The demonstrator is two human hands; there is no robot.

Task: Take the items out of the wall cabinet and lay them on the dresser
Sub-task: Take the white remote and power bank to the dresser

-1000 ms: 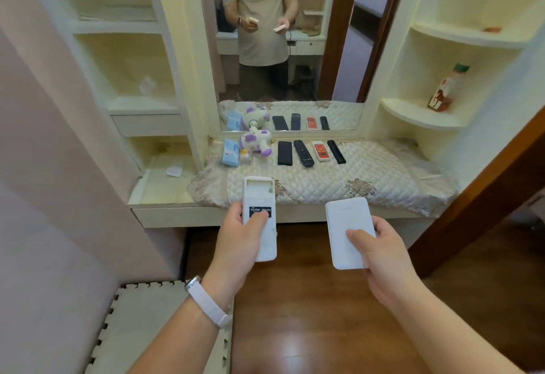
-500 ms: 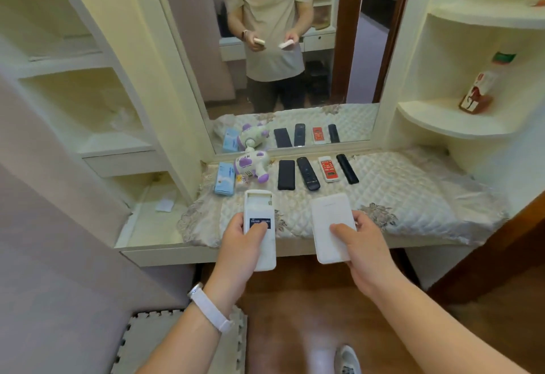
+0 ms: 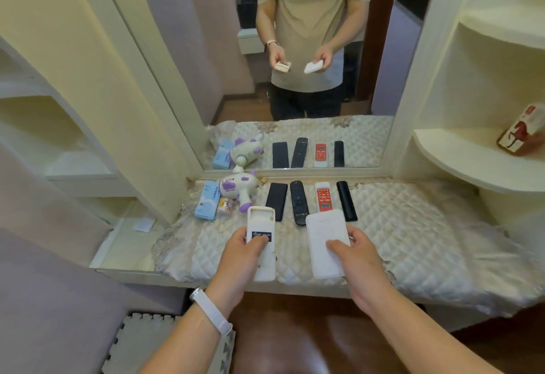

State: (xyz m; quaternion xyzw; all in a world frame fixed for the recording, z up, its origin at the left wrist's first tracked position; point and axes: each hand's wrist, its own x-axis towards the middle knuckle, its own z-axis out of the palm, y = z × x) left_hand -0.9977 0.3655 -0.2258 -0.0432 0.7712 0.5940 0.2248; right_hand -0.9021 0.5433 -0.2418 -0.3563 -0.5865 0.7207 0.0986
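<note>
Quilted dresser [image 3: 413, 235] below: my left hand [image 3: 239, 251] grips the white remote [image 3: 262, 243], my right hand [image 3: 358, 255] the white slab [image 3: 326, 245], both hovering flat, probably to extend the row of remotes [image 3: 312, 201] behind.

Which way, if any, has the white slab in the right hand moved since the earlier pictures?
Yes. The white slab in the right hand has moved forward, from over the floor to above the dresser.

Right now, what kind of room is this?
Probably a bedroom: a built-in dresser with a big mirror, a quilted cover and side shelves.
</note>
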